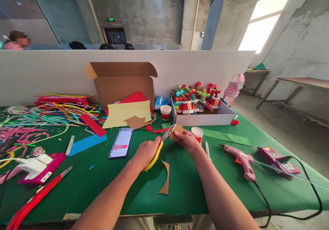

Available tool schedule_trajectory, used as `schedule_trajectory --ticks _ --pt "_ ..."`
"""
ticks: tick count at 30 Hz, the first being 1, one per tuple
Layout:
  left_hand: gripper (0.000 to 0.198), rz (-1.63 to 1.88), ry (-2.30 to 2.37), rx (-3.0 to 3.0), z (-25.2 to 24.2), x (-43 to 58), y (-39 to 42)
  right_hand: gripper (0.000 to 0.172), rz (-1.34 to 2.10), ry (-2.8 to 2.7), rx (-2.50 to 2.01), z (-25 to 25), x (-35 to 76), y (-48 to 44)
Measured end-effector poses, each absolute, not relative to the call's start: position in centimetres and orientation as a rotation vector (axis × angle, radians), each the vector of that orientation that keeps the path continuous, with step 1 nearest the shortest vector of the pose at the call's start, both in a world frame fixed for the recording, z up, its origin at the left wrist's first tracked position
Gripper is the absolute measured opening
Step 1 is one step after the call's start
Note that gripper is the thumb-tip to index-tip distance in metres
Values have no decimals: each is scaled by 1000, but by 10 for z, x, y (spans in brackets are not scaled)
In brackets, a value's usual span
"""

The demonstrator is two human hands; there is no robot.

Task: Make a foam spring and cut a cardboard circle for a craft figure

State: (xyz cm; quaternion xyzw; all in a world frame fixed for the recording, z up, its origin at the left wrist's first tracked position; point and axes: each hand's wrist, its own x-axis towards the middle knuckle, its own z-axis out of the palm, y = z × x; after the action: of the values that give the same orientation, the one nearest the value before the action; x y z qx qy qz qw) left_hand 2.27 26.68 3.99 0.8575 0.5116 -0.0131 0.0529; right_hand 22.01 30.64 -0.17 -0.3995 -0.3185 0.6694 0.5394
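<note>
My left hand (147, 153) is closed round the yellow handles of a pair of scissors (155, 157). The metal blades reach up and right to the edge of a round brown cardboard piece (178, 132). My right hand (189, 140) pinches that piece at its right side. Below the hands, a curved cardboard offcut (166, 179) lies on the green table (185, 192). A red and white paper cup (197, 134) stands just beyond my right hand, and a white pen (207, 150) lies beside it.
A phone (120, 143) lies left of my hands, with pipe cleaners (61, 112) farther left. Behind are an open cardboard box (124, 82) and a white box (205, 119) of colourful figures. At right lie a pink glue gun (241, 160) and a power strip (279, 163).
</note>
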Motion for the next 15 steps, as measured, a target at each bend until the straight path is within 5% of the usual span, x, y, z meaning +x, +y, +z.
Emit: schedule_trajectory --ticks 15 --pt "22 34 1631 2596 33 21 270 42 1432 -725 -979 2 208 301"
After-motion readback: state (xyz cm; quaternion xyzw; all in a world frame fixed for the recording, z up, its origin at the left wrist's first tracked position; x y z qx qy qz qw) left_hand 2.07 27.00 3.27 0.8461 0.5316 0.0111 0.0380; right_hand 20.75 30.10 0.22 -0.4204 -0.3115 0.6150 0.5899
